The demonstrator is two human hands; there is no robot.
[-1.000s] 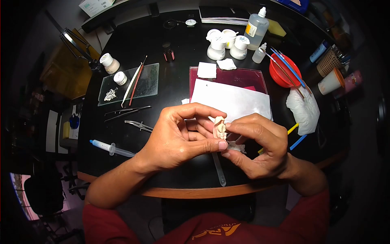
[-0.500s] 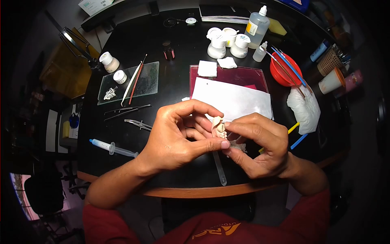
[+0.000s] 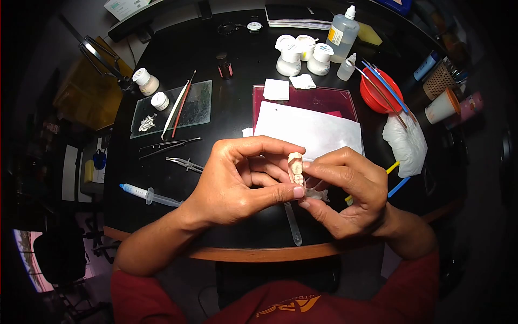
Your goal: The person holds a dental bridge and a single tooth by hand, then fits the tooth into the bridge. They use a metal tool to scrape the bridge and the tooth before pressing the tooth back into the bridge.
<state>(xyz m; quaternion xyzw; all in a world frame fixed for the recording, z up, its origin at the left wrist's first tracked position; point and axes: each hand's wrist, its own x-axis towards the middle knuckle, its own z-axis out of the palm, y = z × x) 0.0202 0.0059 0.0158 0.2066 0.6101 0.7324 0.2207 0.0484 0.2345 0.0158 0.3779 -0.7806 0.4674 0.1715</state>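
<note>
A small cream-coloured dental model (image 3: 295, 166) with carved teeth is held above the front of the black table. My left hand (image 3: 237, 181) grips it between the index finger at the top and the thumb below, the other fingers curled behind. From the right, the index fingertip and thumb of my right hand (image 3: 348, 189) meet the model's side; whether they press on it or hold something tiny I cannot make out. Beneath the hands lie a clear plastic stick (image 3: 293, 227) and a whitish lump (image 3: 319, 195), partly hidden by the fingers.
White paper (image 3: 310, 129) lies over a dark red plate (image 3: 329, 97). At left are a glass slab (image 3: 199, 108), tweezers (image 3: 186, 164) and a syringe (image 3: 143, 193). White jars (image 3: 288, 62), a clear bottle (image 3: 342, 38) and a red bowl (image 3: 377, 97) with brushes stand behind.
The dental model has turned between my fingers, so its row of teeth now faces the camera more directly. Both hands have shifted only slightly.
</note>
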